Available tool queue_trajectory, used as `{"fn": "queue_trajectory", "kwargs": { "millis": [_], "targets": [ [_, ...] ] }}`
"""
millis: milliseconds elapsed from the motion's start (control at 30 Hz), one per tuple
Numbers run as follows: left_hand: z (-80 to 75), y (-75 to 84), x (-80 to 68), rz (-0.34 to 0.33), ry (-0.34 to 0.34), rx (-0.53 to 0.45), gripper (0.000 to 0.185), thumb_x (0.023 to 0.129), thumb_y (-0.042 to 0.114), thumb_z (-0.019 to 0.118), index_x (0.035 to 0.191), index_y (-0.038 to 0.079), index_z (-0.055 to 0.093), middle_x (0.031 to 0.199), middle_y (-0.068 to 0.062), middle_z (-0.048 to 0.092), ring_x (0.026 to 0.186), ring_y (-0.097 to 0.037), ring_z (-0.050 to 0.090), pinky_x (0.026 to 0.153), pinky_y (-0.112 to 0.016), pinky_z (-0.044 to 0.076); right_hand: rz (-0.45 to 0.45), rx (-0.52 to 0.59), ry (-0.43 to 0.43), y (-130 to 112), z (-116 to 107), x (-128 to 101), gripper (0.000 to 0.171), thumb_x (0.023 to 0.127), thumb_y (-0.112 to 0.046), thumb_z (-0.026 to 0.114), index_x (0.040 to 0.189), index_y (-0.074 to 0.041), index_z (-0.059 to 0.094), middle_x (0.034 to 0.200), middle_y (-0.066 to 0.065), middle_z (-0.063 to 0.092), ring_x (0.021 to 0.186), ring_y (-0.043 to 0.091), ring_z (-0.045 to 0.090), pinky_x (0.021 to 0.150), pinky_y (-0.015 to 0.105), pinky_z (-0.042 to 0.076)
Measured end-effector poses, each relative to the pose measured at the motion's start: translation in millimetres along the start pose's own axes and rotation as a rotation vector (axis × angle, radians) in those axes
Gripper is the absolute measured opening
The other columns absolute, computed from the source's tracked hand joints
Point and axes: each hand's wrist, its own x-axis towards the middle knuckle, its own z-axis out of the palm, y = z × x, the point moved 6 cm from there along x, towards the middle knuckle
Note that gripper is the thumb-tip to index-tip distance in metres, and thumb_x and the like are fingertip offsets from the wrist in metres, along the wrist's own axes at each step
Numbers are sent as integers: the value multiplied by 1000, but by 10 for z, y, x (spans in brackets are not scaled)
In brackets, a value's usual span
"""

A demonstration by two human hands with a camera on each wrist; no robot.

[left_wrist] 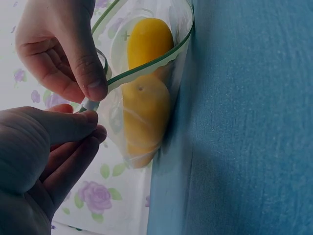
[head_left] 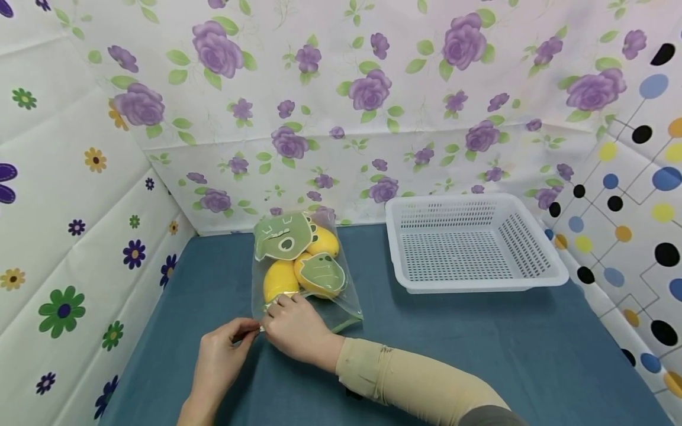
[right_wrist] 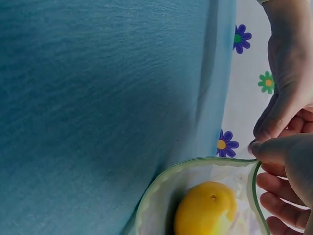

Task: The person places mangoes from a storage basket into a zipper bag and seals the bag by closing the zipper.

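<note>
A clear zip bag (head_left: 348, 302) with green cartoon-dinosaur prints lies on the blue cloth, holding several yellow lemon-like fruits (head_left: 280, 280). My left hand (head_left: 221, 358) pinches the left corner of the bag's mouth between thumb and forefinger. Right beside it, my right hand (head_left: 298, 328) pinches the same edge, its fingers curled over the bag. In the left wrist view, the green zip strip (left_wrist: 146, 64) stands apart, so the mouth gapes away from the pinched corner. The right wrist view shows one yellow fruit (right_wrist: 205, 210) through the opening.
A white perforated plastic basket (head_left: 485, 285) stands at the back right of the blue-covered table (head_left: 453, 337). Flower-printed cloth (head_left: 341, 160) hangs behind, with patterned cloth walls on the left and right sides.
</note>
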Motion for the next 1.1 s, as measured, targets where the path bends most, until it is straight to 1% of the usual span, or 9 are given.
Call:
{"fn": "queue_trajectory", "kwargs": {
  "millis": [133,233,367,467,733,867,1100],
  "targets": [
    [2,-3,-2,4,-2,-2,28,79,-10,90,93,13,83,90,1,80,78,-13,77,68,-30,63,-17,-10,1,-6,7,-8,14,102,-33,72,96,-30,84,94,-11,75,90,11,64,77,30,53],
    [-6,3,-1,38,12,5,28,78,-9,92,95,13,85,92,-1,81,79,-15,77,68,-32,63,-21,-21,5,-5,26,-16,14,102,-33,72,94,-30,83,93,-11,74,89,11,64,77,30,52],
    [-14,1,2,84,31,28,29,76,-7,93,96,13,87,97,-3,81,83,-18,79,70,-37,64,-18,-25,14,3,50,-26,14,102,-33,72,94,-31,84,93,-11,74,88,11,64,77,29,52],
    [-11,-1,1,99,29,54,28,76,-7,94,96,12,87,98,-3,82,86,-20,79,72,-40,64,-16,-14,13,8,68,-30,13,101,-34,73,96,-31,84,94,-11,75,89,11,64,78,29,52],
    [-15,19,-7,175,16,116,29,74,-8,94,96,10,86,98,-6,81,86,-21,79,72,-40,64,-11,15,5,9,74,-30,14,101,-34,71,97,-30,84,94,-11,75,91,11,65,80,29,52],
    [-25,1,-12,183,14,112,30,73,-8,94,96,9,86,99,-5,81,87,-20,79,72,-40,64,-10,37,15,11,62,-38,15,101,-34,71,96,-30,84,94,-11,75,92,11,65,83,30,52],
    [-39,-22,-19,172,5,105,30,72,-8,95,94,11,86,100,-1,82,89,-18,79,75,-39,63,-11,58,7,5,77,-70,14,100,-34,71,96,-30,83,95,-11,75,94,10,65,88,31,51]
  ]
}}
